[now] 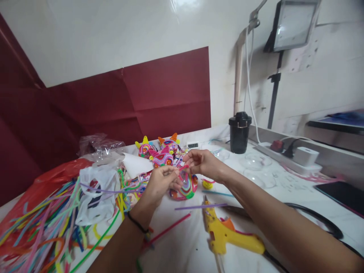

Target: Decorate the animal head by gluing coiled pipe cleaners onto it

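Note:
A short pinkish-red pipe cleaner [183, 167] is pinched between the fingertips of both my hands, which almost meet. My left hand [162, 182] comes in from the lower left and grips one end. From the right, my right hand [201, 163] closes on the other end. Just beyond and below the fingers sits a round figure [187, 189] of coiled, many-coloured pipe cleaners, partly hidden by my left hand. Behind it stands another pink swirled figure [162, 157]. A purple pipe cleaner [199, 206] and a red one [170, 230] lie nearer on the table.
A yellow glue gun [227, 235] lies at front right, its cord running right. Loose pipe cleaners [42, 223] heap on a red plastic bag [61, 176] at left. A black cup [239, 132], a power strip [290, 157] and a phone [342, 195] are at right.

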